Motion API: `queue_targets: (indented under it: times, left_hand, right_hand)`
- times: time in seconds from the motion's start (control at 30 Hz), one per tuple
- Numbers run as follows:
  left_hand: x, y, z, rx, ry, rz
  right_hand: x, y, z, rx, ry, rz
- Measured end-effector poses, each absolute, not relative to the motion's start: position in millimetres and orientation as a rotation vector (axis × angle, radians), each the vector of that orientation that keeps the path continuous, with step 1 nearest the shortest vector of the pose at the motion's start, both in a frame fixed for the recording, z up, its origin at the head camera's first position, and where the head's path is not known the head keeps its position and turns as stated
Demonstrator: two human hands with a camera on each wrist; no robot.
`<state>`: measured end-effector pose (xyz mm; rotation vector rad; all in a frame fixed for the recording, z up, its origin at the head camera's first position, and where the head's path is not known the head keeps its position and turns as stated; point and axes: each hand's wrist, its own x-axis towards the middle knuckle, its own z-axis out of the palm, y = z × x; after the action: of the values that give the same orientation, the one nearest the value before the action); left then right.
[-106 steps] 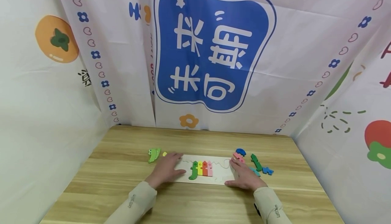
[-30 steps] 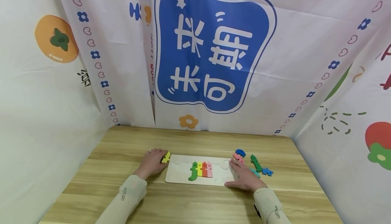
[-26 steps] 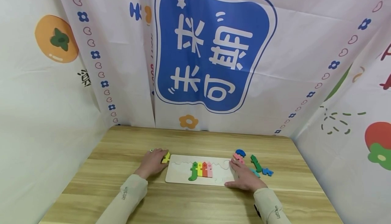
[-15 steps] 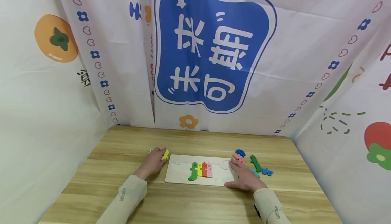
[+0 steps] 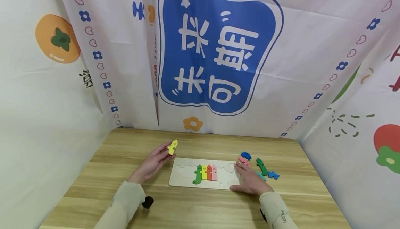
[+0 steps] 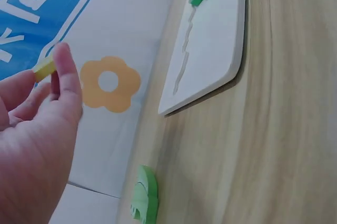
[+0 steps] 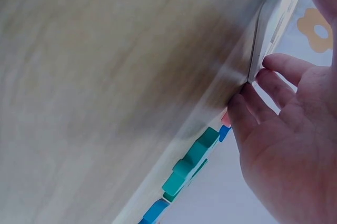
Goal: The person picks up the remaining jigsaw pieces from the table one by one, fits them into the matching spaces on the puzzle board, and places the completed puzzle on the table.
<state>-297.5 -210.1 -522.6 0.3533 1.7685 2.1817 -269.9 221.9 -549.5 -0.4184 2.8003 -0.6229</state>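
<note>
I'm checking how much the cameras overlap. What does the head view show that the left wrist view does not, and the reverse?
Only the head view shows the right hand resting flat at the white puzzle board, the loose coloured pieces beside it, and the whole yellow wooden piece.

Only the left wrist view shows the green crocodile-head piece lying on the wooden table.

Both show the left hand pinching the yellow piece above the table, and the board.
</note>
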Motion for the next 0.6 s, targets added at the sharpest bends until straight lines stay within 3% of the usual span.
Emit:
queue_targets:
  times: [0.6]
  left_hand:
    - [-288, -193, -519, 0.432, 1.944, 2.085]
  right_hand:
    - [-270, 222, -550, -0.424, 2.800, -0.604]
